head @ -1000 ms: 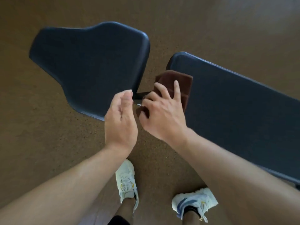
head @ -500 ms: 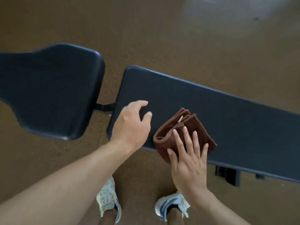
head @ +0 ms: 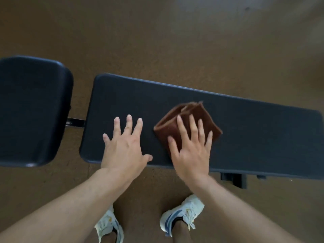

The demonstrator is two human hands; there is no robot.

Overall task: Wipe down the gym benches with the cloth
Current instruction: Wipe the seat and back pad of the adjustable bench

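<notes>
brown floor [head: 157, 41] | bench pad [head: 254, 137] runs left-right | cloth [head: 191, 111] folded, blurred

- A long dark bench pad [head: 245, 130] lies across a brown floor [head: 157, 41].
- The right hand [head: 191, 151] presses flat on a folded brown cloth [head: 198, 116] (mid-pad).
- The left hand [head: 122, 148] rests spread just beside the cloth.
</notes>
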